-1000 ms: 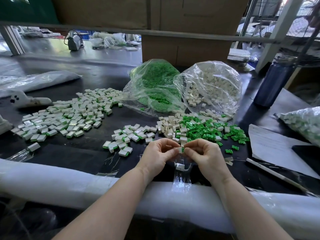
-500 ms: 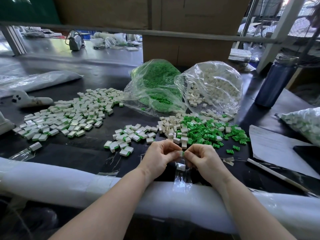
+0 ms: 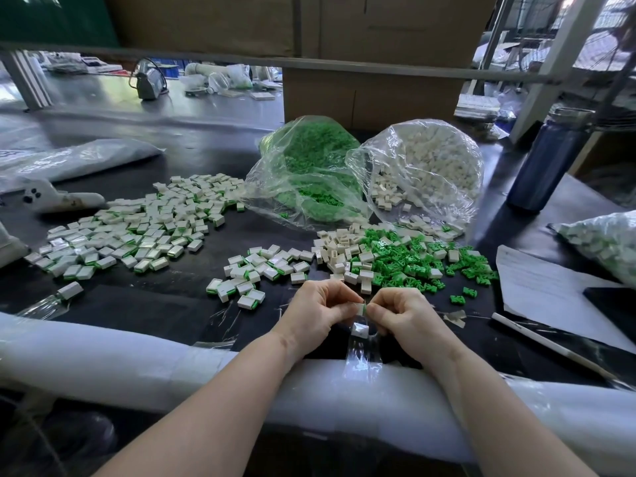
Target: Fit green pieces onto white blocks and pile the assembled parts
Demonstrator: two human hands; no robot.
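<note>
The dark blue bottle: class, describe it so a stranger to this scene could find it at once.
Start at the clear bag of white blocks at the back of the black table. Look right, to the table's far right edge: the dark blue bottle stands upright there. It is the only tall, dark, cylindrical thing among bags and small parts.

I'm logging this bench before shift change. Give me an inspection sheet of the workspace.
Surface: black bench top, white padded roll along the near edge.
Job's things: assembled pile; loose green pieces; two open bags.
Clutter: paper sheet, blue bottle.
Grippers: left hand and right hand pinch one white block.
Cables: nothing seen on the bench.
Surroundings: cardboard boxes behind.
</note>
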